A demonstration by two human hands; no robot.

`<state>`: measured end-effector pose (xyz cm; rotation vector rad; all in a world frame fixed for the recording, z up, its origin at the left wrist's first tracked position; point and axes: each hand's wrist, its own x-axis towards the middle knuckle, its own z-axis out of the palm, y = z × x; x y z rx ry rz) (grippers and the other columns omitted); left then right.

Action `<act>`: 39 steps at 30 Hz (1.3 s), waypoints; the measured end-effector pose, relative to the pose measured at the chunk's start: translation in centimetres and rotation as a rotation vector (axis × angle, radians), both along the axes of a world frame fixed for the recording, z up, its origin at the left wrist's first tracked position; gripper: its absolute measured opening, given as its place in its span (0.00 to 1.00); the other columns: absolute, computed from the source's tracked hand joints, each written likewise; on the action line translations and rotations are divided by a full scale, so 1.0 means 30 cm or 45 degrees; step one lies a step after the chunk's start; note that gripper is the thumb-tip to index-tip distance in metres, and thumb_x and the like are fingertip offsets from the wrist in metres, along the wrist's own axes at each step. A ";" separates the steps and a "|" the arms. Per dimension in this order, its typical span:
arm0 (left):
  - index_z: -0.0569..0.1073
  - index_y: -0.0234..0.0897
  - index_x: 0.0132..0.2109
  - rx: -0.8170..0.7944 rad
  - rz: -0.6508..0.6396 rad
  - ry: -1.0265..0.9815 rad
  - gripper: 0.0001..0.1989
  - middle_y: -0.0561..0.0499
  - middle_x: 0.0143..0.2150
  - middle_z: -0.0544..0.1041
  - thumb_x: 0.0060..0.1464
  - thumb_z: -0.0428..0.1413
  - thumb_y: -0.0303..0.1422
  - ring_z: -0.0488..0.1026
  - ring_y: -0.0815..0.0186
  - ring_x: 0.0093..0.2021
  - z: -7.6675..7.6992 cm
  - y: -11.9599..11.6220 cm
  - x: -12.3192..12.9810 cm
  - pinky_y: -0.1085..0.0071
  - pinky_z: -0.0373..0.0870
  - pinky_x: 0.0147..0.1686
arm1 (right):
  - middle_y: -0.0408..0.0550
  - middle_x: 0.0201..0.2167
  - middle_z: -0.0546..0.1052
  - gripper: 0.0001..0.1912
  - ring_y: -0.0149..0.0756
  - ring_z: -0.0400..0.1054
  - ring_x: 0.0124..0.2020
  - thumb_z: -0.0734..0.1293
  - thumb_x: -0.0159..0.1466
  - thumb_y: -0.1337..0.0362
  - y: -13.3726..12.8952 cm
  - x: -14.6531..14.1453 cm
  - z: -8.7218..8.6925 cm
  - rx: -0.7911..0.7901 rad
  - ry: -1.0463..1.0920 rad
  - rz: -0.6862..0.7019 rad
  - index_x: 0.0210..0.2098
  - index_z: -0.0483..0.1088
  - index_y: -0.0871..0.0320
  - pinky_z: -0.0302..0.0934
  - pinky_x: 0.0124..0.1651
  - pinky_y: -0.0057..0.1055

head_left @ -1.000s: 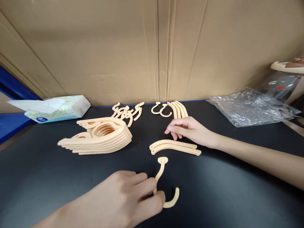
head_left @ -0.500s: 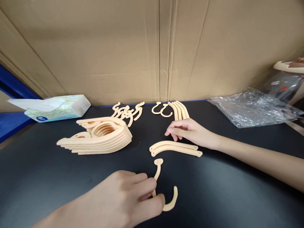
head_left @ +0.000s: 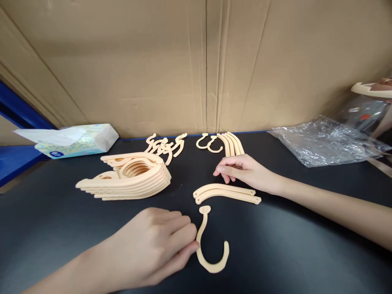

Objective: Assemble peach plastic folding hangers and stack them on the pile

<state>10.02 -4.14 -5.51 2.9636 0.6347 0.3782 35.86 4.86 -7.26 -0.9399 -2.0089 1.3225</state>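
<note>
A beige plastic hanger hook (head_left: 217,267) lies flat on the black table in front of me. My left hand (head_left: 159,245) is beside its left edge, fingers curled together, with the thumb and index tips at the hook's shank and nothing visible between them. Just beyond the hook lie two curved hanger arms (head_left: 226,192), side by side. Behind these my right hand (head_left: 237,168) rests, its fingers loosely bent and apart, holding nothing. Several more hanger arms (head_left: 232,143) stretch behind the right hand, which partly covers their near ends.
A stack of folded beige hangers (head_left: 128,185) sits at the left, with several loose hooks (head_left: 163,146) behind it. Two hooks (head_left: 211,143) lie by the cardboard wall (head_left: 153,73). A tissue pack (head_left: 79,140) is far left, a clear plastic bag (head_left: 324,141) far right.
My left hand has drawn back to the left, off the hook it was covering, so the whole hook shows. The hook and my right hand have stayed in place.
</note>
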 end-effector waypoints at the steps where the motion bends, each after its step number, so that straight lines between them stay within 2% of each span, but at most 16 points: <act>1: 0.61 0.38 0.30 -0.008 0.023 -0.001 0.14 0.56 0.24 0.63 0.67 0.42 0.27 0.58 0.68 0.22 -0.007 0.008 -0.005 0.68 0.52 0.22 | 0.41 0.23 0.69 0.16 0.27 0.59 0.24 0.63 0.67 0.54 0.000 0.000 0.000 0.001 0.003 -0.005 0.37 0.75 0.60 0.49 0.24 0.25; 14: 0.61 0.39 0.31 -0.040 0.069 0.022 0.14 0.56 0.25 0.63 0.67 0.42 0.28 0.59 0.68 0.23 -0.014 0.023 -0.014 0.68 0.51 0.23 | 0.41 0.24 0.69 0.16 0.26 0.58 0.22 0.62 0.67 0.54 -0.007 -0.005 0.005 0.052 -0.059 -0.028 0.38 0.74 0.60 0.48 0.23 0.25; 18: 0.60 0.39 0.31 -0.052 0.072 0.035 0.13 0.56 0.25 0.63 0.68 0.42 0.29 0.59 0.68 0.24 -0.013 0.023 -0.016 0.68 0.51 0.24 | 0.42 0.25 0.72 0.14 0.29 0.66 0.27 0.64 0.66 0.56 0.000 -0.007 0.047 0.055 -0.120 0.067 0.41 0.72 0.61 0.57 0.28 0.25; 20: 0.60 0.39 0.32 -0.055 0.072 0.024 0.13 0.56 0.25 0.63 0.67 0.42 0.29 0.58 0.68 0.24 -0.013 0.022 -0.016 0.68 0.51 0.24 | 0.44 0.26 0.74 0.13 0.30 0.68 0.29 0.63 0.66 0.57 0.016 -0.011 0.086 0.154 -0.170 0.098 0.41 0.72 0.61 0.61 0.31 0.27; 25: 0.60 0.39 0.32 -0.060 0.081 0.020 0.13 0.56 0.25 0.62 0.68 0.42 0.29 0.59 0.68 0.24 -0.014 0.020 -0.017 0.68 0.51 0.24 | 0.45 0.30 0.76 0.13 0.32 0.70 0.30 0.62 0.66 0.59 0.131 -0.049 0.181 0.428 -0.367 0.094 0.43 0.72 0.61 0.61 0.32 0.28; 27: 0.60 0.39 0.32 -0.063 0.079 0.022 0.13 0.56 0.26 0.63 0.68 0.42 0.29 0.59 0.68 0.24 -0.015 0.020 -0.018 0.68 0.51 0.24 | 0.47 0.34 0.76 0.14 0.33 0.70 0.33 0.64 0.66 0.58 0.200 -0.078 0.201 0.638 -0.568 0.162 0.46 0.72 0.60 0.61 0.35 0.29; 29: 0.60 0.39 0.32 -0.059 0.074 0.018 0.13 0.56 0.26 0.63 0.68 0.42 0.29 0.59 0.68 0.24 -0.016 0.020 -0.017 0.68 0.51 0.24 | 0.51 0.43 0.75 0.15 0.36 0.70 0.39 0.65 0.66 0.58 0.268 -0.114 0.208 0.956 -0.823 0.211 0.48 0.72 0.60 0.62 0.38 0.30; 30: 0.60 0.39 0.31 -0.054 0.074 0.014 0.13 0.56 0.25 0.63 0.68 0.42 0.29 0.59 0.68 0.24 -0.015 0.021 -0.016 0.68 0.51 0.24 | 0.54 0.45 0.74 0.14 0.40 0.70 0.43 0.65 0.65 0.61 0.298 -0.135 0.208 1.012 -0.866 0.208 0.48 0.72 0.61 0.62 0.41 0.33; 32: 0.61 0.39 0.31 -0.046 0.075 0.019 0.14 0.56 0.25 0.63 0.68 0.42 0.29 0.59 0.68 0.24 -0.010 0.021 -0.014 0.68 0.51 0.23 | 0.58 0.49 0.72 0.14 0.46 0.68 0.48 0.66 0.65 0.64 0.350 -0.180 0.201 1.062 -0.899 0.208 0.49 0.71 0.62 0.61 0.46 0.38; 34: 0.62 0.38 0.31 -0.040 0.078 0.036 0.14 0.56 0.25 0.64 0.67 0.42 0.29 0.60 0.68 0.24 -0.002 0.022 -0.011 0.68 0.52 0.23 | 0.59 0.55 0.69 0.23 0.48 0.65 0.54 0.66 0.64 0.68 0.391 -0.227 0.191 1.092 -0.909 0.230 0.59 0.65 0.62 0.60 0.52 0.41; 36: 0.62 0.38 0.30 -0.038 0.079 0.056 0.14 0.56 0.25 0.64 0.67 0.43 0.28 0.60 0.68 0.24 0.006 0.022 -0.008 0.68 0.53 0.23 | 0.59 0.60 0.66 0.31 0.46 0.61 0.60 0.66 0.64 0.70 0.425 -0.273 0.180 1.102 -0.921 0.273 0.65 0.57 0.62 0.58 0.58 0.39; 39: 0.63 0.38 0.30 -0.038 0.075 0.064 0.14 0.56 0.25 0.65 0.67 0.43 0.28 0.61 0.68 0.24 0.010 0.023 -0.007 0.69 0.54 0.23 | 0.58 0.60 0.67 0.30 0.44 0.61 0.60 0.66 0.63 0.71 0.467 -0.327 0.164 1.094 -0.973 0.336 0.64 0.59 0.65 0.57 0.59 0.35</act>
